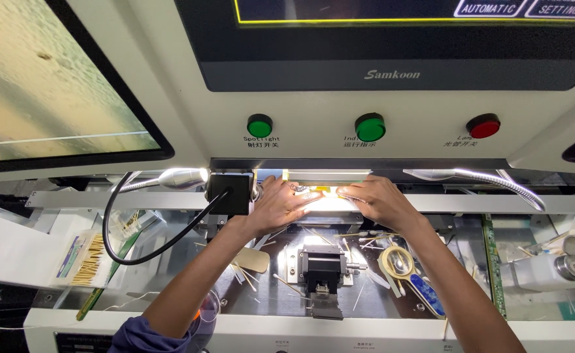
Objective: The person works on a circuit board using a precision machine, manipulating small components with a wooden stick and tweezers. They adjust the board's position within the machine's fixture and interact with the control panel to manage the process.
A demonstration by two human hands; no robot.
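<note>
Down at the near edge of the bench point(169, 327) I've got a small black clamp block point(322, 271) dead centre, with one round magnifier point(398, 261) just to its right and one open pack of wooden sticks point(88, 260) off to the left. Both forearms run up past it, and I see the left hand point(279, 204) and right hand point(377, 200) side by side, fingers loosely curled and pressed down on a thin flat strip point(320, 193) lying in the bright slot under the machine housing. Above them I count three round buttons, two green point(260, 125) point(370, 127) and one red point(483, 125), plus two gooseneck lamps point(183, 177) point(477, 180) flanking the slot.
</note>
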